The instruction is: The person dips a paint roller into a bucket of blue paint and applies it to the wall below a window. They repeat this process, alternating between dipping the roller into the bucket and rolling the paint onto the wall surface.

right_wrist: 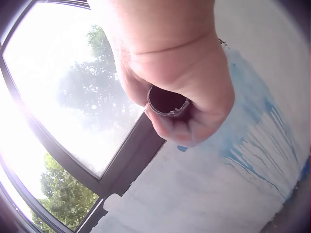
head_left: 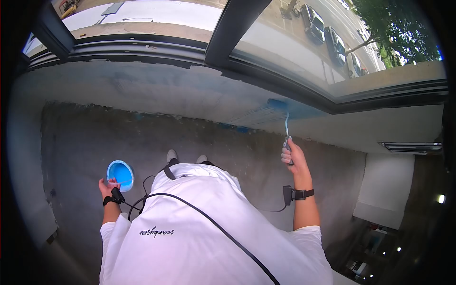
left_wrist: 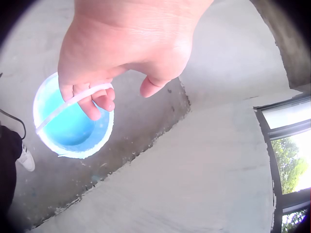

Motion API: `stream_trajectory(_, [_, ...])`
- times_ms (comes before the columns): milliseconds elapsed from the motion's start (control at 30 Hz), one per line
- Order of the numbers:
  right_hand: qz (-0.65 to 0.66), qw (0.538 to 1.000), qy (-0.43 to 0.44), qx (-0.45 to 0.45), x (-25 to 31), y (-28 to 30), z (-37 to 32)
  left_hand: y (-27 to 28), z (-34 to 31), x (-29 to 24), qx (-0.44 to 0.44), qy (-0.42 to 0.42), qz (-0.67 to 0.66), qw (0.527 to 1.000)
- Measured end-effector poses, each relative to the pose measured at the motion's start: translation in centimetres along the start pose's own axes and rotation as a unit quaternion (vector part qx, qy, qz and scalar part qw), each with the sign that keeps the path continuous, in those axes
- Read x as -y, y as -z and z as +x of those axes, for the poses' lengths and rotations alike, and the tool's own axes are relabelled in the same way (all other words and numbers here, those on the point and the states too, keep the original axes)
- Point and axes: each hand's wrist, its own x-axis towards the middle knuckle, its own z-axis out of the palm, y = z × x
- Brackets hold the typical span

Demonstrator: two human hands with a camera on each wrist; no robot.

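Note:
My left hand hangs low at the left, its fingers hooked round the pale handle of a white bucket. Bright blue paint lies inside the bucket. On the right, my right hand grips the dark grip of a paint roller, with its arm extended toward the wall. The blue roller head is at the pale wall under the window, beside a blue painted patch. In the right wrist view my hand covers most of the roller, and the hollow end of its grip shows.
A dark window frame runs above the wall, with parked cars and a tree outside. Blue drips streak the wall. Grey concrete floor lies below, with my shoes on it. A black cable crosses my shirt.

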Motion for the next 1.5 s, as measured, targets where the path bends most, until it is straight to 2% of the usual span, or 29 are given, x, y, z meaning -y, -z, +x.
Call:
stream_trajectory(100, [-0.002, 1.0, -0.022, 0.006, -1.5, 0.5, 3.9, 0.6, -0.3, -0.3, 0.013, -0.014, 0.013, 1.0])
stream_trajectory(200, [0.003, 0.999, -0.036, 0.002, -1.8, 0.5, 5.0, 0.2, -0.3, -0.7, 0.029, -0.012, 0.028, 0.999])
stream_trajectory(300, [0.002, 0.999, -0.033, 0.007, -1.2, 1.1, 3.0, -0.9, -1.3, -0.3, 0.016, -0.006, 0.032, 0.999])
stream_trajectory(467, [-0.022, 0.999, 0.029, 0.024, 1.2, 0.9, -3.1, -1.7, -4.7, 1.4, 0.015, -0.02, 0.051, 0.998])
stream_trajectory(533, [-0.046, 0.998, 0.05, 0.012, 1.1, 0.8, -3.5, -1.5, -4.1, 1.5, -0.002, 0.007, 0.028, 1.0])
stream_trajectory(700, [-0.028, 0.998, 0.055, 0.022, -1.0, -0.3, -0.1, -0.3, -2.6, 1.0, -0.008, -0.004, 0.049, 0.999])
stream_trajectory(767, [-0.021, 0.998, 0.045, 0.027, -2.7, 0.3, 2.7, 0.7, -2.0, 0.6, 0.021, -0.005, 0.079, 0.997])
stream_trajectory(867, [-0.004, 0.999, 0.032, 0.003, -5.3, 0.4, 6.6, -0.4, -2.7, 0.8, 0.005, 0.004, 0.064, 0.998])
stream_trajectory(967, [-0.028, 0.998, 0.051, 0.005, -5.4, 1.3, 6.2, -1.2, -2.7, -0.3, 0.012, -0.007, 0.084, 0.996])
stream_trajectory(1067, [-0.017, 0.997, 0.065, 0.024, -3.3, 1.5, 2.1, -1.1, -0.6, -2.5, 0.027, 0.008, 0.09, 0.996])
stream_trajectory(1167, [-0.013, 0.996, 0.081, 0.04, -1.3, 1.7, -1.2, -2.3, -3.4, -1.7, 0.004, 0.03, 0.058, 0.998])
stream_trajectory(1200, [-0.025, 0.995, 0.088, 0.05, -0.9, 1.7, -1.8, -2.2, -3.4, -1.9, 0.021, 0.023, 0.075, 0.997])
stream_trajectory(1300, [-0.05, 0.992, 0.098, 0.057, -1.8, 1.9, -0.5, -2.8, -5.7, -0.7, 0.03, -0.008, 0.086, 0.996])
stream_trajectory(1367, [-0.085, 0.991, 0.107, 0.002, -3.1, 0.8, 0.5, -3.6, -6.7, -0.3, 0.042, -0.012, 0.1, 0.994])
stream_trajectory(1500, [-0.068, 0.989, 0.133, 0.005, -4.7, 1.0, 1.3, -4.6, -7.1, -0.2, 0.051, -0.037, 0.149, 0.987])
